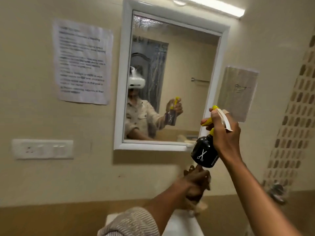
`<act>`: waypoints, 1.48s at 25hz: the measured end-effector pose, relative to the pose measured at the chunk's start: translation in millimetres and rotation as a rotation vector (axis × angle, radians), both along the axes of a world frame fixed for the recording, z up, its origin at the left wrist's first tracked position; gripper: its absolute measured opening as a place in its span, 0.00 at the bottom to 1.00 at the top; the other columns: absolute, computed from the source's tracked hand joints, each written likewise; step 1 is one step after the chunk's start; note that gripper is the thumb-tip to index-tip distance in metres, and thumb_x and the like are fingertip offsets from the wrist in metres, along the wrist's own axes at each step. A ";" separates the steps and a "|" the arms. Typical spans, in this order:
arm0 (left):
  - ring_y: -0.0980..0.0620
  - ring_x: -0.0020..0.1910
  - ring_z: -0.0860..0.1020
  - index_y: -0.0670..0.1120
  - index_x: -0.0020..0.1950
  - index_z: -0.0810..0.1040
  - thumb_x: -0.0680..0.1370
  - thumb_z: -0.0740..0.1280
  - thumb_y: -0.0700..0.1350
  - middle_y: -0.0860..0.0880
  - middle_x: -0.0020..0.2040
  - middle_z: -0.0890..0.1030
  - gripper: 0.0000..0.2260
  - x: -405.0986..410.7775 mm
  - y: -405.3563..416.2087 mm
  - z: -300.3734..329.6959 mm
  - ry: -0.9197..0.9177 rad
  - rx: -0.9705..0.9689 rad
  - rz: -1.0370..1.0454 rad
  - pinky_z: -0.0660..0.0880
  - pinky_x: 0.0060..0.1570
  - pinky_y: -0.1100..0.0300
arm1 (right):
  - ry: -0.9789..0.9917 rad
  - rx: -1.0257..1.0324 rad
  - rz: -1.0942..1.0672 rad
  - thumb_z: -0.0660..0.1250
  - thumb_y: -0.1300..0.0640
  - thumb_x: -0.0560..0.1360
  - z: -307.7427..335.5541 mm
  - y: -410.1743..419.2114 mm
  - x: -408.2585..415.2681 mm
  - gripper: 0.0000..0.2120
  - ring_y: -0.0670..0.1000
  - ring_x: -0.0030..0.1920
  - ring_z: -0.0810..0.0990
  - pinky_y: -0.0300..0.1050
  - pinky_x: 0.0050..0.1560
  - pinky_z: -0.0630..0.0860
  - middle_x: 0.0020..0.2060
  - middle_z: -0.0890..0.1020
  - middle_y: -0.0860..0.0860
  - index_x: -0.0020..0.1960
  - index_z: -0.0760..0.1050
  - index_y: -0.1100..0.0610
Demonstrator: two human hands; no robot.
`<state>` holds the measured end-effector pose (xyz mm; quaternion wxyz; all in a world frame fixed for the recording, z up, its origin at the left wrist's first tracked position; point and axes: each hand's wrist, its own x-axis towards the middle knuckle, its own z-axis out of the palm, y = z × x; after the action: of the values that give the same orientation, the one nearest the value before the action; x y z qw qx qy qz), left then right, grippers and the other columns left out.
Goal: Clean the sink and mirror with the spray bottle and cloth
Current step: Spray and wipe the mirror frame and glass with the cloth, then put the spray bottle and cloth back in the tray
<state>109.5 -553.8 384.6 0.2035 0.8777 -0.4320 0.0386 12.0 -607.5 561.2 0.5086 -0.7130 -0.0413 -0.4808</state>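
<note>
A white-framed mirror (179, 74) hangs on the beige wall, with wet streaks on its upper left glass. My right hand (225, 133) grips the neck of a black spray bottle (203, 152) with a yellow trigger, raised at the mirror's lower right corner, nozzle aimed at the glass. My left hand (196, 186) is below the bottle, fingers closed around a crumpled beige cloth (200, 206) that is blurred and mostly hidden. The white sink (179, 223) shows only as an edge at the bottom, behind my left arm.
A printed paper notice (83, 63) is taped left of the mirror. A white switch and socket panel (42, 149) sits lower left. A second paper (238, 92) hangs right of the mirror. A metal tap (277, 193) sticks out at the right. A tube light (213, 4) glows above.
</note>
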 end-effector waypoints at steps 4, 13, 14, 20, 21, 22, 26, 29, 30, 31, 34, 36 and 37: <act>0.42 0.57 0.73 0.55 0.55 0.71 0.69 0.62 0.41 0.49 0.61 0.70 0.16 -27.2 93.3 -20.8 0.077 -0.399 0.178 0.75 0.59 0.44 | 0.025 0.009 0.189 0.61 0.47 0.83 -18.1 88.1 23.9 0.15 0.55 0.42 0.86 0.58 0.51 0.83 0.38 0.87 0.52 0.54 0.82 0.57; 0.45 0.54 0.76 0.57 0.52 0.73 0.70 0.64 0.45 0.50 0.55 0.69 0.12 -94.4 354.3 1.4 -0.128 -0.556 0.866 0.78 0.55 0.46 | -0.023 -0.029 0.653 0.62 0.51 0.81 -12.3 296.4 9.3 0.15 0.44 0.36 0.85 0.50 0.42 0.82 0.39 0.87 0.60 0.54 0.80 0.62; 0.46 0.53 0.76 0.57 0.51 0.73 0.71 0.65 0.45 0.50 0.54 0.69 0.11 -105.8 379.7 3.1 -0.140 -0.547 0.943 0.78 0.54 0.46 | -0.013 -0.026 0.693 0.63 0.53 0.80 -16.5 312.3 5.1 0.14 0.43 0.36 0.85 0.48 0.41 0.82 0.40 0.87 0.61 0.55 0.81 0.62; 0.47 0.49 0.75 0.57 0.51 0.74 0.71 0.70 0.48 0.50 0.53 0.71 0.11 -139.8 508.3 -23.5 -0.201 -0.544 1.237 0.76 0.49 0.54 | 0.136 -0.072 0.774 0.62 0.54 0.76 -74.8 399.2 5.3 0.14 0.61 0.40 0.79 0.58 0.45 0.78 0.40 0.80 0.65 0.50 0.77 0.64; 0.48 0.48 0.75 0.57 0.51 0.75 0.71 0.70 0.49 0.50 0.53 0.71 0.10 -140.4 522.3 -33.9 -0.191 -0.559 1.265 0.76 0.49 0.54 | 0.160 -0.093 0.759 0.63 0.54 0.76 -89.6 412.5 7.3 0.13 0.57 0.39 0.77 0.56 0.45 0.77 0.40 0.78 0.62 0.50 0.78 0.64; 0.48 0.47 0.75 0.57 0.50 0.75 0.70 0.70 0.49 0.50 0.52 0.71 0.10 -140.7 534.7 -44.8 -0.170 -0.580 1.289 0.77 0.48 0.54 | 0.190 -0.112 0.742 0.63 0.54 0.77 -105.3 425.7 10.1 0.12 0.53 0.40 0.76 0.52 0.46 0.75 0.41 0.75 0.58 0.50 0.79 0.63; 0.47 0.46 0.76 0.56 0.47 0.77 0.66 0.70 0.52 0.49 0.49 0.74 0.10 -127.5 577.0 -106.9 -0.040 -0.569 1.308 0.77 0.46 0.55 | 0.319 -0.132 0.700 0.64 0.57 0.77 -187.5 471.0 28.4 0.11 0.54 0.38 0.73 0.52 0.41 0.71 0.37 0.73 0.53 0.41 0.74 0.65; 0.45 0.45 0.76 0.52 0.47 0.78 0.64 0.69 0.55 0.47 0.49 0.75 0.14 -113.2 595.2 -164.2 0.059 -0.551 1.304 0.75 0.44 0.56 | 0.403 -0.149 0.630 0.65 0.57 0.77 -263.3 490.7 40.8 0.12 0.54 0.37 0.73 0.52 0.40 0.70 0.37 0.75 0.55 0.41 0.75 0.65; 0.45 0.44 0.76 0.51 0.46 0.79 0.63 0.69 0.56 0.47 0.48 0.75 0.15 -108.4 598.6 -183.5 0.090 -0.552 1.302 0.74 0.43 0.56 | 0.428 -0.164 0.600 0.65 0.56 0.78 -288.7 494.6 43.7 0.12 0.55 0.37 0.74 0.51 0.40 0.69 0.38 0.77 0.56 0.42 0.76 0.65; 0.46 0.43 0.76 0.51 0.46 0.79 0.63 0.69 0.56 0.47 0.48 0.75 0.16 -104.7 600.7 -205.2 0.112 -0.551 1.301 0.74 0.42 0.56 | 0.459 -0.186 0.570 0.66 0.55 0.79 -315.7 496.3 45.2 0.12 0.56 0.37 0.75 0.51 0.39 0.69 0.38 0.78 0.57 0.42 0.75 0.64; 0.47 0.46 0.77 0.49 0.46 0.81 0.65 0.74 0.54 0.48 0.49 0.75 0.14 -98.0 601.6 -272.0 0.250 -0.577 1.315 0.76 0.44 0.55 | 0.600 -0.236 0.488 0.67 0.52 0.81 -394.5 498.0 43.9 0.13 0.57 0.39 0.79 0.52 0.41 0.73 0.39 0.81 0.56 0.48 0.80 0.62; 0.46 0.49 0.78 0.48 0.47 0.81 0.67 0.76 0.48 0.49 0.51 0.75 0.11 -100.4 595.6 -317.5 0.342 -0.554 1.317 0.74 0.46 0.56 | 0.689 -0.255 0.448 0.68 0.52 0.81 -446.7 494.6 37.7 0.13 0.56 0.41 0.81 0.50 0.42 0.75 0.41 0.84 0.56 0.52 0.82 0.62; 0.46 0.50 0.78 0.50 0.47 0.80 0.67 0.75 0.47 0.49 0.52 0.74 0.11 -101.2 592.8 -340.3 0.362 -0.519 1.300 0.75 0.48 0.54 | 0.723 -0.266 0.432 0.68 0.53 0.81 -470.8 493.5 34.9 0.11 0.56 0.40 0.82 0.48 0.41 0.74 0.40 0.84 0.56 0.52 0.83 0.61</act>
<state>8.3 39.0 44.3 0.4098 0.8732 0.2408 0.1074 46.9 -113.9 90.5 0.4830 -0.8697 -0.0702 -0.0735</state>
